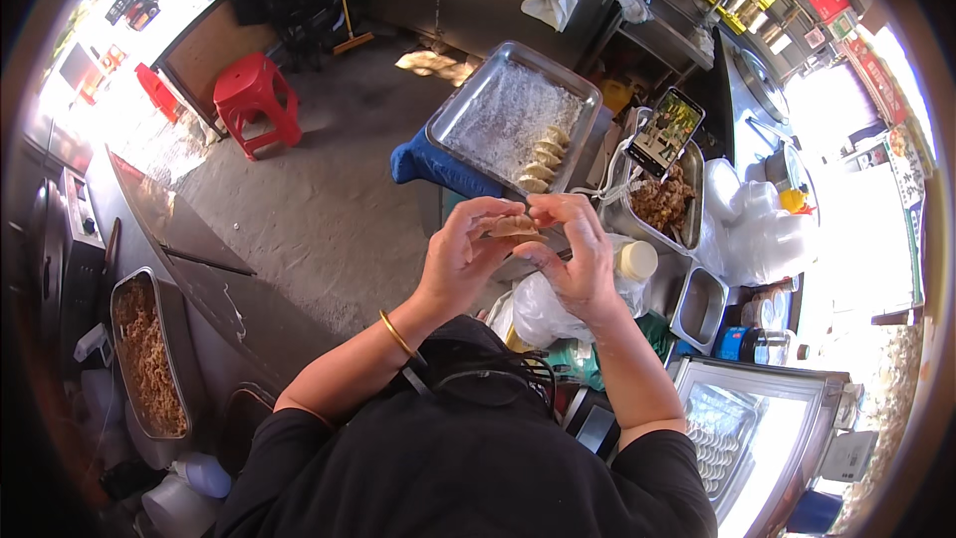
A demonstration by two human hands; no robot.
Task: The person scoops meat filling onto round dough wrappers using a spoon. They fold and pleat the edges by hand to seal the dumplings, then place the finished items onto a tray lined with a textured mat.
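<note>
In front of my chest, my left hand (470,246) holds a piece of pale dough, seemingly a dumpling (532,237), in its curled fingers. My right hand (571,250) curves around the other side, with thumb and fingertips close to the dough. Whether they pinch it is hidden by the fingers. Just beyond both hands lies a rectangular metal tray (457,128) dusted with white flour. A short row of folded dumplings (547,157) rests along its right side. To the right, a metal pan (696,198) holds brown minced filling (665,200) with a utensil in it.
A phone (666,131) on a holder overhangs the filling pan. Near my right forearm are a capped bottle (637,261), plastic bags (545,310) and a small steel container (700,308). Another brown-filled pan (149,355) is at left. A red stool (254,101) stands on the floor.
</note>
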